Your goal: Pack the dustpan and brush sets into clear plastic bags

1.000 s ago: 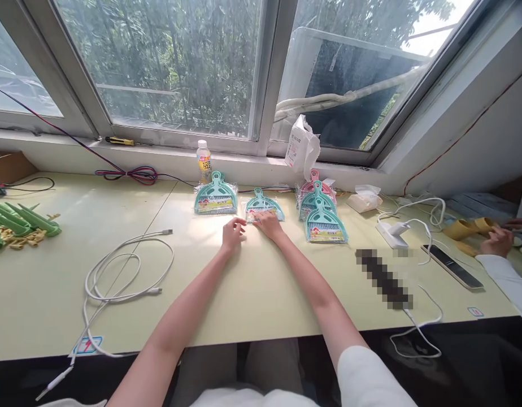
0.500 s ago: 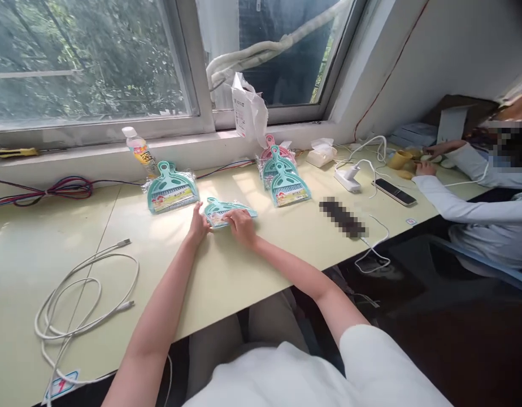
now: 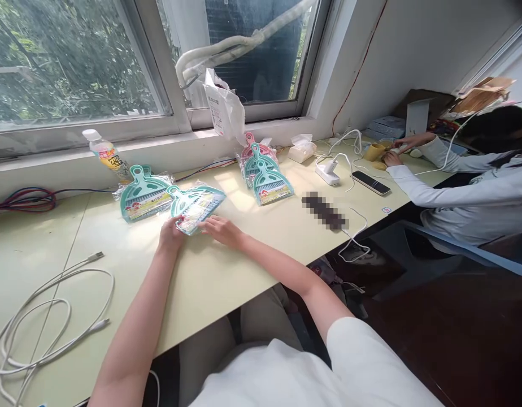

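Sunlit bench under a big window (image 3: 66, 62); pale yellow table (image 3: 210, 282), light patches on the top. Co-worker's white sleeve (image 3: 430, 192) off to the right, working on own stuff.

Wrapped dustpan set (image 3: 197, 203): teal pan, brush and printed card in clear film. Sits between the two hands, in front of the bottle (image 3: 106, 155), handle ring pointing away and to the left, overlapping or right beside the other teal set (image 3: 146, 195). Group of sets (image 3: 273, 183) stands apart to the right, a pink one at the back.

Left hand (image 3: 171, 234) grasps the near-left corner, thumb over the film. Right hand (image 3: 222, 232) has its fingers on the wide lip, nearer side. Whether those fingers pinch or just steady it, can't tell; glare and film hide the contact. Same for whether the near edge is off the table.

Handling, my read: light, thin plastic. Pan should be stiff, with a bit of flex at the lip. Bristles soft, card bends. Film is the weak point: slick, loose, can slide over the pan or tear if pulled alone. Not fragile otherwise.

Grip: take the hard rim through the film, thumb on top, fingers under. Corner plus lip is a decent two-point hold. Handle ring works one-handed, but the wide end would droop. Avoid squeezing mid-card, over the bristles.
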Demonstrator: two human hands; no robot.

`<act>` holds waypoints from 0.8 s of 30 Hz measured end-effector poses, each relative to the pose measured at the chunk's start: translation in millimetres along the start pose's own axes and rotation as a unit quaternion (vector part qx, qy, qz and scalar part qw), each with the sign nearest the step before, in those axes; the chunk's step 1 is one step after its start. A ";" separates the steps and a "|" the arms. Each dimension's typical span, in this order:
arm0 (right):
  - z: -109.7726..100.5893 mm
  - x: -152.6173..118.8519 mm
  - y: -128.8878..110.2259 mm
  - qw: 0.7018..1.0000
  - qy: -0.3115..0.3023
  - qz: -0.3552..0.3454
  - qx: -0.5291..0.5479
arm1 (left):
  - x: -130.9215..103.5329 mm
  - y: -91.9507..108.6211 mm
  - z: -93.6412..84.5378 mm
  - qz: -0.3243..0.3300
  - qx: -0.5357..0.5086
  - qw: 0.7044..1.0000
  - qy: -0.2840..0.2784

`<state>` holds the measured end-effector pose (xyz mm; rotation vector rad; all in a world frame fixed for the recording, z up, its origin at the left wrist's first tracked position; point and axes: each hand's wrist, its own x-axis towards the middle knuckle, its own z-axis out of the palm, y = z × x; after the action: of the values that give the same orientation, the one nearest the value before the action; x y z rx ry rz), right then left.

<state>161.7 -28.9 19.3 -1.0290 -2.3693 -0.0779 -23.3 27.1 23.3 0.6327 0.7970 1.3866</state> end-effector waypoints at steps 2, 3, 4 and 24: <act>-1.8 -0.7 0.0 1.000 -0.012 0.004 -0.017 | -1.2 4.1 -2.3 -0.011 -0.016 1.000 -0.004; -2.8 -0.9 0.3 1.000 -0.020 0.007 -0.023 | -2.3 6.7 -3.1 -0.012 -0.023 1.000 -0.006; -3.6 -1.2 0.9 0.999 -0.030 0.011 -0.026 | -3.6 9.3 -3.7 -0.008 -0.027 1.000 -0.002; 19.5 3.1 14.5 0.648 0.331 0.381 0.570 | -16.7 10.7 -1.7 -0.057 -0.049 0.995 -0.063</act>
<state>161.0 -11.5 2.1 -0.9313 -0.7817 1.0277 -31.3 11.4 32.7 0.5837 0.6504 1.2606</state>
